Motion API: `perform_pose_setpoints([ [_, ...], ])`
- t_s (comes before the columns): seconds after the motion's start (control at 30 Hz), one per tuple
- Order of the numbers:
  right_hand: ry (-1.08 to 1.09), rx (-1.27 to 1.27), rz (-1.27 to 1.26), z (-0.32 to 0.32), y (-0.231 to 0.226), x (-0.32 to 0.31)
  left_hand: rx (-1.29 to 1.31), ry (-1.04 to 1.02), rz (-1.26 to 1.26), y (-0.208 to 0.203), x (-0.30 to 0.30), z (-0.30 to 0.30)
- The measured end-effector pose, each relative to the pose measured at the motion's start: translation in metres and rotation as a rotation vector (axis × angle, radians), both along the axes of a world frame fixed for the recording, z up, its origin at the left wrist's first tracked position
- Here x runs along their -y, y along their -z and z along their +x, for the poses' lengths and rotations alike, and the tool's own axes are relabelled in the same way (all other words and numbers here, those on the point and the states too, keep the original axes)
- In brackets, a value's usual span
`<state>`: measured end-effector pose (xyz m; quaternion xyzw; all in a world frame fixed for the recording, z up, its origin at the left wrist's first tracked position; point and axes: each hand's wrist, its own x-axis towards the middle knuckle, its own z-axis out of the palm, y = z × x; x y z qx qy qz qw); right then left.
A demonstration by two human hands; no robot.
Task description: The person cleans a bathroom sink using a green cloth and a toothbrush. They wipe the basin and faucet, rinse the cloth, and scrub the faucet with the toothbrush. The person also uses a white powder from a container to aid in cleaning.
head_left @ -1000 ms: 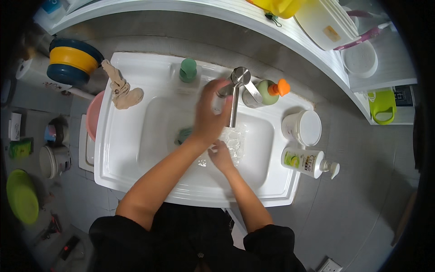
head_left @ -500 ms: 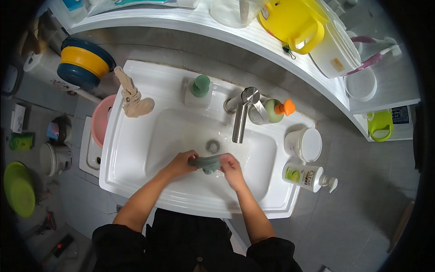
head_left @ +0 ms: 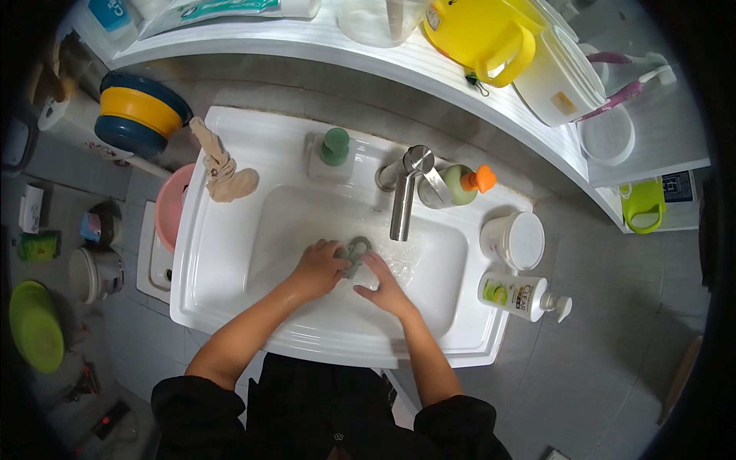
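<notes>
A wet, bunched grey-green cloth (head_left: 354,254) lies at the drain in the white sink (head_left: 268,261); its exact kind I cannot make out. My left hand (head_left: 318,270) has its fingers curled over the cloth's near left side and holds it. To the right of the cloth is my right hand (head_left: 389,293), thumb and fingers spread apart, its fingertips close to the cloth's edge. Above and right of the hands, the metal faucet (head_left: 402,207) reaches over the basin. Rippling water covers the basin floor around the cloth.
A beige sock (head_left: 224,172) lies on the rim's left corner. Along the back stand a green-topped dispenser (head_left: 335,149) and an orange-topped bottle (head_left: 460,188). A white tub (head_left: 515,239) and pump bottle (head_left: 514,296) sit at the right. A crowded shelf (head_left: 307,47) hangs over the far side.
The cloth, stretched between both hands before, has moved down and away to the drain and is now bunched. My right hand has let go and opened; my left hand has shifted over the cloth.
</notes>
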<state>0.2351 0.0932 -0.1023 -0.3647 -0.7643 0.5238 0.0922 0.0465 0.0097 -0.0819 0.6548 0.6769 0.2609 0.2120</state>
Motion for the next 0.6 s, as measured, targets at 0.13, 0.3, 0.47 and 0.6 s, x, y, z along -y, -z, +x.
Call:
perform_pose_setpoints([
  [0.13, -0.041, 0.02, 0.155, -0.008, 0.001, 0.004, 0.117, 0.012, -0.071, -0.024, -0.005, -0.004],
  [0.3, 0.156, 0.009, -0.234, -0.002, -0.022, -0.005, 0.243, 0.011, -0.164, -0.036, -0.005, -0.023],
  [0.47, -0.06, -0.119, 0.03, -0.014, -0.05, -0.001, 0.49, 0.059, -0.173, -0.08, -0.013, -0.011],
  [0.6, 0.124, -0.126, -0.27, -0.01, -0.042, 0.001, 0.318, -0.027, -0.03, -0.068, -0.017, -0.023],
])
